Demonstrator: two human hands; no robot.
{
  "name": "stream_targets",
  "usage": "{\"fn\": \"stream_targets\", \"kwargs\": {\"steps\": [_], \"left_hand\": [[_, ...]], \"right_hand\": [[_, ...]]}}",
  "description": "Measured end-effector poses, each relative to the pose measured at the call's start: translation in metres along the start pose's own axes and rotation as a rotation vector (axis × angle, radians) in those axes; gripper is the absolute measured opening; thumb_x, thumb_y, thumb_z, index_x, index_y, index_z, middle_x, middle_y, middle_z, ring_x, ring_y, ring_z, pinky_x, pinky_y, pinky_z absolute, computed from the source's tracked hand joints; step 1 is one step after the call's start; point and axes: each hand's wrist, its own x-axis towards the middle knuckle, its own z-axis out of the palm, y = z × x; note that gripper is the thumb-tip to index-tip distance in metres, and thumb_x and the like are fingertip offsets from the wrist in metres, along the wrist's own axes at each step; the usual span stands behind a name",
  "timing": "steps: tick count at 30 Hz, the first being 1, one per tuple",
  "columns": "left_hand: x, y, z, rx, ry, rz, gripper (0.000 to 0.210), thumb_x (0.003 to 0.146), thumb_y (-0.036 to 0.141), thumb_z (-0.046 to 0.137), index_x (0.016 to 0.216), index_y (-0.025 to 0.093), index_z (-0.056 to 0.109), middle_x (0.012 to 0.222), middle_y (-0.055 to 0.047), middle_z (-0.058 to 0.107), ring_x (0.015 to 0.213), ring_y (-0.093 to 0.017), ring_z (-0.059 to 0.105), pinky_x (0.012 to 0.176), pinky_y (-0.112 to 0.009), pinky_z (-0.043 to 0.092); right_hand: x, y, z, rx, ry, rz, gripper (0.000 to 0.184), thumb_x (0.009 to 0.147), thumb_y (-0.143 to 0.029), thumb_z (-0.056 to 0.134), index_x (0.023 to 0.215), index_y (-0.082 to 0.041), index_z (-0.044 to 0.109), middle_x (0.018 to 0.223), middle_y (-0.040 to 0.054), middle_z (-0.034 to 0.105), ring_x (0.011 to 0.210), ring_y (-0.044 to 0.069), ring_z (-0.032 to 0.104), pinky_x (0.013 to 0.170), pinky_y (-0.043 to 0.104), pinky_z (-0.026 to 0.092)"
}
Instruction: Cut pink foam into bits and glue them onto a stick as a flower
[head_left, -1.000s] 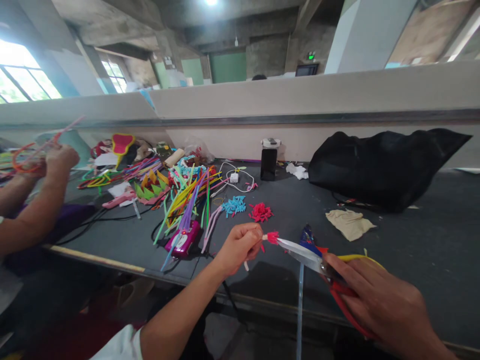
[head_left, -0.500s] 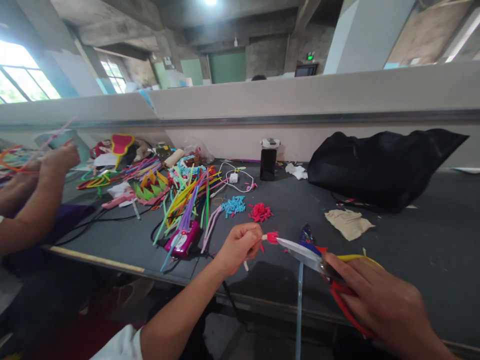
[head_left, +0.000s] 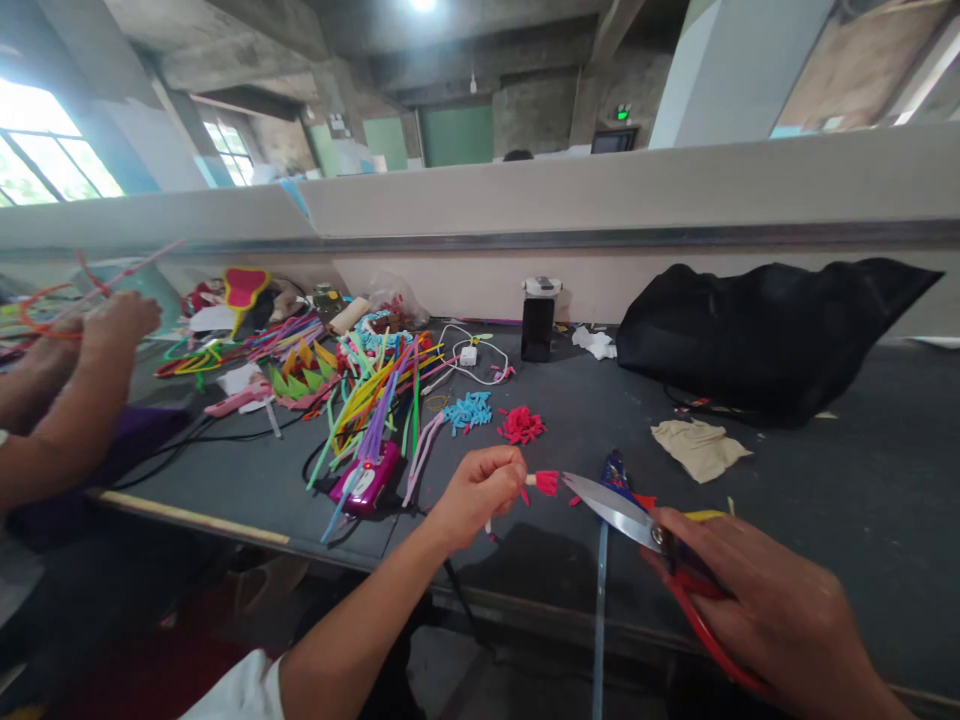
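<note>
My left hand (head_left: 484,495) is closed in a pinch around a small bundle with a pale stem and a red tip (head_left: 547,483), which sticks out to the right. A pale end also shows below the fingers. In my right hand (head_left: 780,590) is a pair of scissors (head_left: 615,508) with red handles, its blades pointing left. The blade tips are just right of the red tip, with a slight gap between. Behind my left hand lie a pile of short red pieces (head_left: 521,425) and a pile of short blue pieces (head_left: 467,412).
Colourful fuzzy stems (head_left: 382,400) lie left of the piles over a magenta device (head_left: 367,480). A black-and-white container (head_left: 537,325), a black bag (head_left: 750,335) and a beige cloth (head_left: 701,447) stand or lie farther back. At far left, a co-worker's hands (head_left: 112,320) hold fuzzy stems.
The scissors have drawn back slightly to the right, away from the red tip. My left hand stays nearly in place. The co-worker's stems have shifted.
</note>
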Motion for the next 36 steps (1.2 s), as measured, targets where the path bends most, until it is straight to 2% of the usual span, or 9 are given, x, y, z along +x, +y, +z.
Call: {"fn": "stream_targets", "kwargs": {"steps": [7,15,21,25,36], "left_hand": [[-0.0016,-0.0029,-0.0059,0.130,0.016,0.119,0.030,0.083,0.032,0.055,0.060,0.016,0.046,0.057,0.005,0.037,0.051,-0.007,0.031,0.050,-0.023,0.023],[-0.0023,0.0003,-0.0047,0.193,0.010,0.130,0.030,0.083,0.032,0.054,0.058,0.017,0.045,0.056,0.005,0.036,0.053,-0.008,0.030,0.051,-0.024,0.022],[-0.0023,0.0031,-0.0037,0.214,0.001,0.129,0.029,0.082,0.030,0.053,0.058,0.017,0.045,0.055,0.005,0.036,0.052,-0.008,0.029,0.051,-0.024,0.022],[-0.0022,0.0045,-0.0026,0.229,0.006,0.124,0.028,0.081,0.029,0.053,0.057,0.017,0.045,0.054,0.006,0.036,0.051,-0.008,0.029,0.051,-0.024,0.022],[-0.0027,0.0014,-0.0049,0.234,-0.003,0.115,0.027,0.082,0.029,0.053,0.058,0.017,0.046,0.055,0.005,0.036,0.053,-0.008,0.029,0.052,-0.024,0.022]], "right_hand": [[-0.0015,0.0014,0.0002,0.002,-0.012,-0.011,0.025,0.094,-0.026,0.043,0.110,-0.022,0.062,0.082,-0.0021,0.071,0.073,0.010,0.069,0.065,0.020,0.047],[0.0030,-0.0023,-0.0012,-0.009,0.004,-0.027,0.026,0.092,-0.021,0.040,0.106,-0.022,0.062,0.077,-0.0023,0.069,0.068,0.010,0.068,0.059,0.020,0.046],[0.0011,0.0014,-0.0002,-0.033,-0.046,-0.061,0.030,0.088,-0.018,0.040,0.111,-0.021,0.060,0.079,-0.0014,0.069,0.070,0.011,0.068,0.059,0.020,0.045],[0.0005,0.0003,0.0001,-0.028,-0.024,-0.022,0.031,0.087,-0.016,0.040,0.109,-0.022,0.061,0.077,-0.0017,0.069,0.067,0.011,0.067,0.057,0.020,0.044],[0.0038,-0.0014,-0.0019,-0.063,-0.027,-0.039,0.031,0.088,-0.014,0.037,0.107,-0.022,0.060,0.077,-0.0019,0.070,0.068,0.010,0.068,0.057,0.019,0.045]]}}
